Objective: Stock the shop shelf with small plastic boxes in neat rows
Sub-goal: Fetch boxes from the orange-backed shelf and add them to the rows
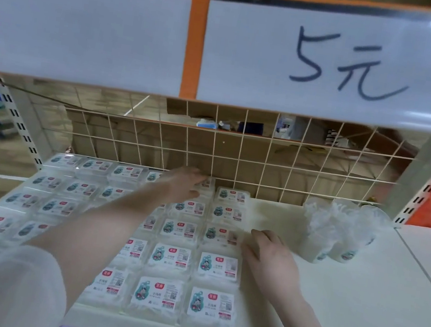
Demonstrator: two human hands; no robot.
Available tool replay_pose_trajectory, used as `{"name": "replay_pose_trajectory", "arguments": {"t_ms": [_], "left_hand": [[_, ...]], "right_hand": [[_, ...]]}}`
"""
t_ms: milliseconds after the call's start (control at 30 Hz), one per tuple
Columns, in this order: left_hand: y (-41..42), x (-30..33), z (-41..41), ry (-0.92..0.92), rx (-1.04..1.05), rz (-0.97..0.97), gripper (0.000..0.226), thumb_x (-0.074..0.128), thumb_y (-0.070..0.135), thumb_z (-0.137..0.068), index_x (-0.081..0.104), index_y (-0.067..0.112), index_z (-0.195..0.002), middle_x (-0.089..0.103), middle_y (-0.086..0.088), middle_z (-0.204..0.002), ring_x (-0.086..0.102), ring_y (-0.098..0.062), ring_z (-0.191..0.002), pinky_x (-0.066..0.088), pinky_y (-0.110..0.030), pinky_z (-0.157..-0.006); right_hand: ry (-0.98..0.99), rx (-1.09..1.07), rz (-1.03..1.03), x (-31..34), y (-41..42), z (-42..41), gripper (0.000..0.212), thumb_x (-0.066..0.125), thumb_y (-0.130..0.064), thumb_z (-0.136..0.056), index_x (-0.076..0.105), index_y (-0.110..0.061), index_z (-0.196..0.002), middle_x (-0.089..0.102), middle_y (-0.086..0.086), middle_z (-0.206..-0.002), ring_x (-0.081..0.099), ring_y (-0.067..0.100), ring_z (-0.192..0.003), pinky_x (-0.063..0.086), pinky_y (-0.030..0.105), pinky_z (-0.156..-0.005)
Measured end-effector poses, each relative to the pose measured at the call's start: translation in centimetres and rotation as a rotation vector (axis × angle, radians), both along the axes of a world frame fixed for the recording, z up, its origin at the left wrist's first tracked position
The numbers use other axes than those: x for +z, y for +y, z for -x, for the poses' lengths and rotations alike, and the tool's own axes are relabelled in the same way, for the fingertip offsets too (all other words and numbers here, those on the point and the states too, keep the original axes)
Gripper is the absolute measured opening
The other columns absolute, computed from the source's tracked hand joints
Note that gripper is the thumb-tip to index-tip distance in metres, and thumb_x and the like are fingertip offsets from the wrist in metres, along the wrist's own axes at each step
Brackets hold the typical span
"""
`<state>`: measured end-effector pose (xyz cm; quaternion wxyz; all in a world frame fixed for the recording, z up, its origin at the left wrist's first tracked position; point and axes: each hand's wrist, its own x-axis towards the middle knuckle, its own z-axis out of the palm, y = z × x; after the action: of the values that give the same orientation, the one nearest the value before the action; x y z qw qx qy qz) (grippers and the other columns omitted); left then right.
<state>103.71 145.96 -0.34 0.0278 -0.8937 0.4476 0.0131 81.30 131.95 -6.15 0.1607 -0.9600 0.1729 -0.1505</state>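
Note:
Small clear plastic boxes (213,304) with white labels lie flat in several neat rows on the left half of the white shelf (354,310). My left hand (184,184) reaches to the back row by the wire grid and holds a box (207,184) there, fingers curled over it. My right hand (268,258) rests on the shelf beside the rightmost column, its fingers touching the edge of a box (221,235) in the middle row.
A wire grid (238,155) closes the shelf's back. Clear cups of white picks (338,232) stand at the back right. An upper shelf edge with price papers, one reading "5元" (343,65), hangs overhead. Bare shelf lies right of the boxes.

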Motion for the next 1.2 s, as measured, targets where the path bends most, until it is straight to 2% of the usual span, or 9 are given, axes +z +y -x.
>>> {"name": "replay_pose_trajectory", "arguments": {"t_ms": [200,300,433,500,600,733,867,1100,1200], "left_hand": [[0.7,-0.7,2.7,-0.036,0.119,0.169,0.054,0.057,0.032,-0.092,0.039,0.023,-0.142,0.045,-0.003,-0.142,0.044,-0.024,-0.127,0.037,-0.035,-0.103],[1.5,-1.2,5.0,-0.075,0.170,0.273,0.049,0.056,0.031,-0.092,0.044,0.020,-0.138,0.047,-0.003,-0.139,0.043,-0.023,-0.127,0.036,-0.038,-0.103],[2.3,-1.3,8.3,-0.089,0.287,0.304,0.047,0.052,0.036,-0.093,0.044,0.017,-0.135,0.043,-0.001,-0.142,0.037,-0.022,-0.132,0.033,-0.037,-0.106],[2.9,-1.3,9.8,-0.093,0.312,0.329,0.044,0.050,0.038,-0.093,0.046,0.019,-0.133,0.046,0.001,-0.138,0.040,-0.019,-0.128,0.035,-0.034,-0.101],[4.0,-1.2,11.8,-0.157,0.260,0.332,0.044,0.050,0.038,-0.093,0.047,0.017,-0.132,0.049,0.000,-0.134,0.042,-0.019,-0.125,0.040,-0.032,-0.094],[4.5,-1.1,14.4,-0.166,0.185,0.280,0.047,0.046,0.037,-0.094,0.043,0.018,-0.137,0.042,-0.003,-0.143,0.039,-0.023,-0.131,0.040,-0.037,-0.103],[4.3,-2.0,17.5,-0.084,0.124,0.343,0.050,0.047,0.040,-0.093,0.037,0.023,-0.139,0.038,-0.001,-0.145,0.037,-0.021,-0.132,0.037,-0.037,-0.102],[0.6,-2.6,23.0,0.029,-0.072,0.404,0.052,0.047,0.039,-0.094,0.035,0.020,-0.141,0.035,0.001,-0.144,0.030,-0.019,-0.133,0.026,-0.031,-0.105],[-2.1,-2.2,25.2,0.031,-0.145,0.409,0.052,0.046,0.041,-0.095,0.035,0.020,-0.142,0.037,0.003,-0.144,0.031,-0.018,-0.132,0.025,-0.030,-0.107]], "right_hand": [[0.038,0.035,0.075,-0.6,-1.5,1.6,0.035,0.042,-0.040,-0.094,0.052,-0.022,-0.122,0.054,-0.002,-0.120,0.049,0.020,-0.110,0.038,0.028,-0.088],[0.062,0.054,0.124,-1.0,-1.8,2.5,0.036,0.041,-0.040,-0.093,0.052,-0.022,-0.122,0.055,-0.002,-0.119,0.050,0.020,-0.108,0.037,0.028,-0.090],[0.068,0.043,0.155,-1.0,-1.7,4.1,0.035,0.043,-0.039,-0.093,0.055,-0.021,-0.120,0.057,-0.001,-0.117,0.051,0.021,-0.109,0.038,0.029,-0.091],[0.073,0.016,0.159,-0.9,-1.6,5.1,0.035,0.043,-0.040,-0.093,0.054,-0.022,-0.120,0.057,-0.002,-0.117,0.051,0.020,-0.110,0.039,0.029,-0.091],[0.093,-0.061,0.176,-0.4,-1.2,6.9,0.034,0.041,-0.041,-0.094,0.052,-0.023,-0.120,0.056,-0.004,-0.115,0.050,0.018,-0.110,0.039,0.027,-0.089],[0.064,-0.218,0.149,0.1,-0.2,10.1,0.032,0.047,-0.033,-0.092,0.057,-0.017,-0.117,0.060,0.003,-0.110,0.054,0.024,-0.105,0.041,0.031,-0.085],[0.095,-0.347,0.127,0.1,0.7,13.7,0.036,0.047,-0.032,-0.092,0.053,-0.018,-0.125,0.056,0.003,-0.118,0.051,0.024,-0.108,0.038,0.031,-0.086],[0.030,-0.551,0.054,0.5,-0.3,20.4,0.037,0.060,-0.021,-0.087,0.059,-0.003,-0.119,0.061,0.017,-0.110,0.054,0.037,-0.101,0.040,0.041,-0.083],[0.005,-0.622,0.066,1.0,-2.3,22.6,0.035,0.059,-0.020,-0.087,0.059,-0.002,-0.118,0.062,0.017,-0.107,0.055,0.037,-0.099,0.040,0.041,-0.083]]}}
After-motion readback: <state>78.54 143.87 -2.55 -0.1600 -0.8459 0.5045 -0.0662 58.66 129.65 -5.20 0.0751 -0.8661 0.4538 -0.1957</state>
